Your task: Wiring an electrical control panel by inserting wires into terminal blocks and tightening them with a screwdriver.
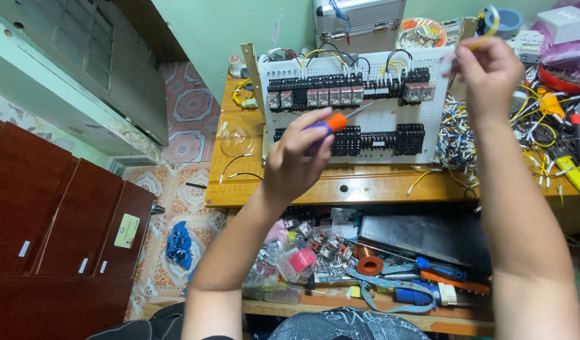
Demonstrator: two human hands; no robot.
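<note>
Green-painted wall and patterned floor tiles frame a wooden workbench [365, 186] with a lower shelf crowded with tools and parts.

1. Screwdriver [336, 121]: one unit, orange-and-purple handle, slim metal shaft pointing up and to the right. It sits in the left hand [299, 154], whose fingers are curled closed around the handle, in front of the panel's middle.
2. Yellow wire [485, 31]: one piece, blurred, pinched between the closed fingertips of the right hand [488, 72], raised at the panel's upper right corner.
3. White perforated panel [359, 107]: one unit, standing upright on the bench. It carries two rows of black terminal blocks, the upper row fitted with relays and linked by yellow and black jumper wires.

Loose wires lie heaped on the bench to the right of the panel. An aluminium case [359, 22] stands far behind it. Dark red cabinets [57, 214] occupy the near left.
</note>
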